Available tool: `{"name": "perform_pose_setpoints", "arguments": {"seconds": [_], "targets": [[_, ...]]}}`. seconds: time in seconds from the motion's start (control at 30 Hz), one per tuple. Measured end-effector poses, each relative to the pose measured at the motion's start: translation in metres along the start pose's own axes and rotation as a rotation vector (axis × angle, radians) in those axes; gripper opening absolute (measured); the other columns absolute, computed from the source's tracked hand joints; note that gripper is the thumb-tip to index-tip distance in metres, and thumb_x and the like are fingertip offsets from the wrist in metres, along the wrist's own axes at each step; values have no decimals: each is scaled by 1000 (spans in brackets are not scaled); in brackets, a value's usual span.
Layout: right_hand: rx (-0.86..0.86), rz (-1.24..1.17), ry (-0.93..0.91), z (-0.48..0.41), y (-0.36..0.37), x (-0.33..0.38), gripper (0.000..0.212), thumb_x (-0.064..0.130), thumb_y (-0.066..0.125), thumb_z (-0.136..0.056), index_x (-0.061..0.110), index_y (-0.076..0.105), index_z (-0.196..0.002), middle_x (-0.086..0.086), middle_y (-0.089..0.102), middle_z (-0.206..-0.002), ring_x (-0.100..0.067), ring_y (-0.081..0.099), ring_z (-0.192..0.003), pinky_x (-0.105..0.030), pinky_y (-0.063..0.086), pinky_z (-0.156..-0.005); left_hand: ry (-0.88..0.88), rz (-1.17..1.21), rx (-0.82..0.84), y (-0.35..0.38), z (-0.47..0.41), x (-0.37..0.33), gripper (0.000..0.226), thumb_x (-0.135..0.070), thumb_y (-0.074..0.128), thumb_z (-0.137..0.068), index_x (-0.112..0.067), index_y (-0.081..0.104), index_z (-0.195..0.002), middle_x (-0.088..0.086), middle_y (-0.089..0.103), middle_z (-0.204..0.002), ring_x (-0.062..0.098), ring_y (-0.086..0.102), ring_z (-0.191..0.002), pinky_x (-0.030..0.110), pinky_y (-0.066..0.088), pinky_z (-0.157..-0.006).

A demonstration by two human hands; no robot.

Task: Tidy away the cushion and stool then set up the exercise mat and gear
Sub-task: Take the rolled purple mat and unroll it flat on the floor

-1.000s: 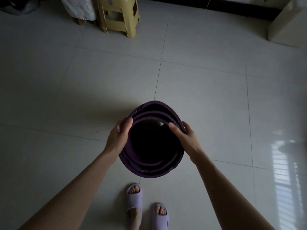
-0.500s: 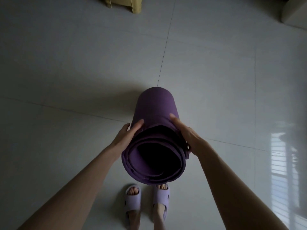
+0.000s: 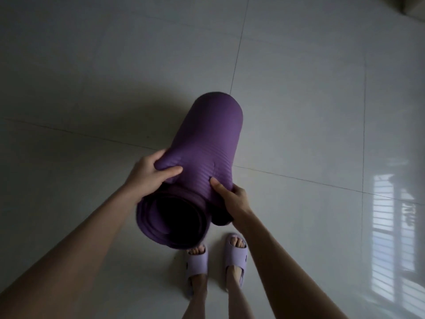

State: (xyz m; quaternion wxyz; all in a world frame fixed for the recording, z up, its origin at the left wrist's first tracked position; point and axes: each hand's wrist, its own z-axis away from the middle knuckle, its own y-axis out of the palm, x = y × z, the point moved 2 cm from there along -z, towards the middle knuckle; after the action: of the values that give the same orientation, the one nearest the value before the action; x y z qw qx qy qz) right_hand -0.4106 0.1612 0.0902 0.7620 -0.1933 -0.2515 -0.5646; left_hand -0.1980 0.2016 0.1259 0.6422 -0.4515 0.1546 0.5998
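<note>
Exercise mat [image 3: 207, 139], rolled, gripped in both hands over a tiled floor [image 3: 92, 65]

Purple and ribbed, the roll slants away from the viewer. Its open spiral end is nearest the camera and its far end is down by the floor; whether it touches is unclear. The left hand [image 3: 147, 173] clamps the roll's upper left, thumb denting the foam. The right hand [image 3: 232, 196] clutches the right side, thumb on top. Lilac slippers [image 3: 197, 263] stand just beneath the open end.

Dim glossy tiled floor [image 3: 299, 100], window reflection [image 3: 391, 226]
</note>
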Motion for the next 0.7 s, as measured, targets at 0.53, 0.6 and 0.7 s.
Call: {"name": "perform_pose_setpoints", "arguments": {"seconds": [0.53, 0.6, 0.7], "targets": [[-85, 198, -181, -24, -11, -19, 27, 32, 64, -88, 6, 66, -94, -14, 70, -93, -33, 65, -91, -50, 52, -85, 127, -173, -73, 41, 7, 26, 51, -18, 58, -91, -10, 44, -140, 5, 53, -135, 17, 49, -126, 15, 31, -101], [-133, 221, -192, -34, -59, -25, 27, 33, 64, -88, 6, 66, -92, -14, 70, -90, -33, 65, -88, -50, 51, -83, 156, -210, -60, 88, 4, 14, 53, -24, 58, -90, -12, 44, -140, 9, 52, -137, 21, 49, -127, 22, 33, -105], [-214, 257, -206, -45, -132, -31, 25, 33, 63, -88, 8, 66, -91, -11, 70, -88, -27, 64, -85, -46, 52, -81, 209, -307, -57, 157, -2, -10, 53, -24, 60, -90, -11, 44, -139, 16, 45, -142, 28, 44, -132, 30, 33, -109]]}}
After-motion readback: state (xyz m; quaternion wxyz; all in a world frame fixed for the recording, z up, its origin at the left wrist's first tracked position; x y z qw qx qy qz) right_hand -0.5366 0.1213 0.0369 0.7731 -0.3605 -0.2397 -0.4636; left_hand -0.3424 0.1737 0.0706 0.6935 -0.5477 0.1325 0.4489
